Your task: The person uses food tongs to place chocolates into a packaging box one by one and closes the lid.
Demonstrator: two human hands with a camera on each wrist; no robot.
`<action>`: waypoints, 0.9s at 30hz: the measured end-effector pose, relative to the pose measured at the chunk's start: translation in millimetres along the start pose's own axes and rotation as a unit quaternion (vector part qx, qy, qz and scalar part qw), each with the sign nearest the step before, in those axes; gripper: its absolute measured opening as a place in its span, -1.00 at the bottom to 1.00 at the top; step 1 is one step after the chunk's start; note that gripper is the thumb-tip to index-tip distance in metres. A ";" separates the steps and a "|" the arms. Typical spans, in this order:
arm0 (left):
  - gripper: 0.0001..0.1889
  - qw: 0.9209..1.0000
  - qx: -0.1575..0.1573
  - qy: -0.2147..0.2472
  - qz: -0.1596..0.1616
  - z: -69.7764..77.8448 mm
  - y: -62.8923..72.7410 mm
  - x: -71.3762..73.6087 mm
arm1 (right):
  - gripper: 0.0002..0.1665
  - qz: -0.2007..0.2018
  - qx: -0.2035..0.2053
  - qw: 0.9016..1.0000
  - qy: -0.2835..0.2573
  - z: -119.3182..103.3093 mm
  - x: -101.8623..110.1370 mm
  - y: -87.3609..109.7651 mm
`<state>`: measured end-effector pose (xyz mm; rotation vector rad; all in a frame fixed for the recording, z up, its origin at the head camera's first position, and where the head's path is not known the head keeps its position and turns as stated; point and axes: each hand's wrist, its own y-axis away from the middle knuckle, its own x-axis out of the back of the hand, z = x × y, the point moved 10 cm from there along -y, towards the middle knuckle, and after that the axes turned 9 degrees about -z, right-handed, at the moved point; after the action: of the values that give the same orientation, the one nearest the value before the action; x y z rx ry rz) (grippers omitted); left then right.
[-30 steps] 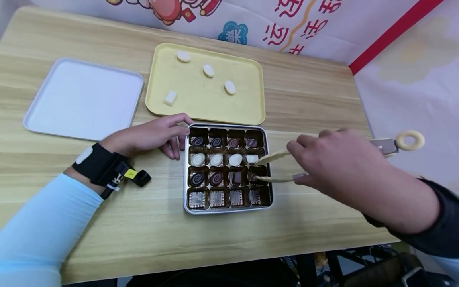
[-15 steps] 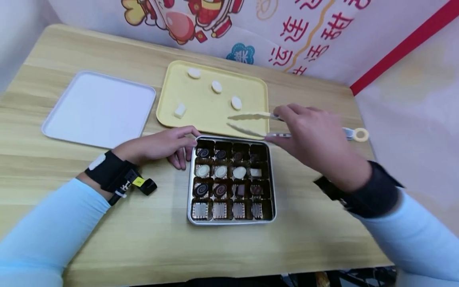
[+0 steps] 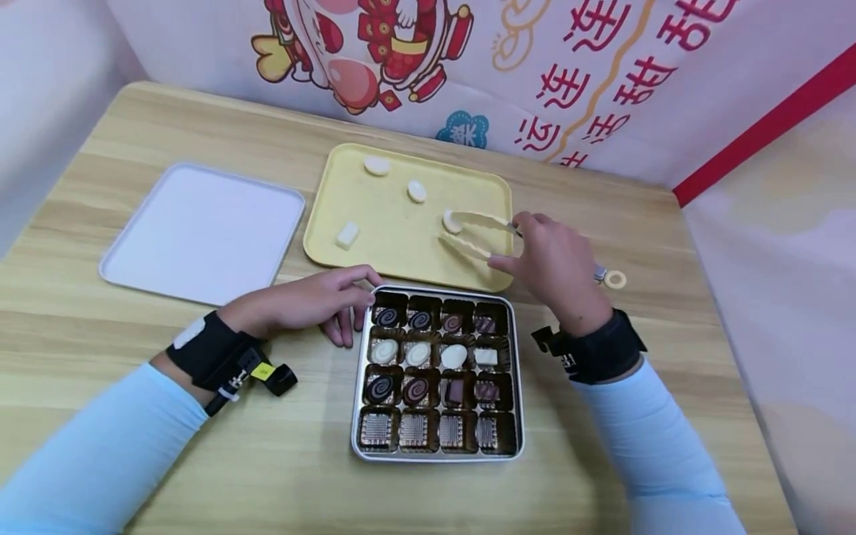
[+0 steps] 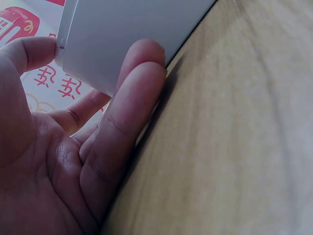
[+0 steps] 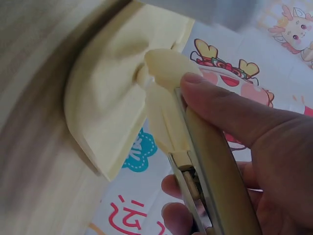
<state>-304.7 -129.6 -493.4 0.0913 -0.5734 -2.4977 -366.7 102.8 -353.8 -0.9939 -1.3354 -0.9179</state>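
My right hand point(image 3: 558, 264) grips a pair of cream-tipped tongs point(image 3: 478, 217) over the right side of the yellow tray point(image 3: 401, 245). The tongs' spread tips reach a white oval chocolate point(image 3: 451, 221), one tip right at it. In the right wrist view the thumb lies along one arm of the tongs point(image 5: 215, 171), with fingers on the other side. At the back left corner of a square metal tin point(image 3: 438, 458), my left hand point(image 3: 314, 301) rests with its fingertips. The left wrist view shows straight fingers along the tin's side wall point(image 4: 107, 39) and the thumb at its rim.
Two more white ovals point(image 3: 377, 165) and a white rectangular piece point(image 3: 347, 235) lie on the yellow tray. A white tray point(image 3: 203, 230) stands to the left. Dark and white chocolates point(image 3: 384, 351) sit in the tin's back three rows. A printed backdrop point(image 3: 535, 111) rises behind the table.
The right hand has carried the tongs from the tin's right side back over the yellow tray to a white oval. The left hand stays at the tin's corner. The head view has tilted upward.
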 end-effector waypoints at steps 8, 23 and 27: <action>-0.64 1.000 0.008 0.001 0.009 -2.8 -2.1 -0.3 | -0.34 -0.003 -0.027 0.999 -0.041 17.6 -14.5 1.9; -0.58 1.000 0.018 -0.020 0.012 -4.9 -4.0 2.8 | -0.40 -0.177 -0.025 0.966 -0.189 46.7 -39.4 9.3; -0.56 1.000 0.016 -0.022 0.005 -2.7 -9.8 2.8 | -0.32 -0.194 -0.034 0.961 -0.196 55.5 -45.0 10.5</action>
<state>-311.6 -124.9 -499.8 0.0453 -0.6305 -2.4864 -376.8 157.3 -400.1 -1.0196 -1.8909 -1.1021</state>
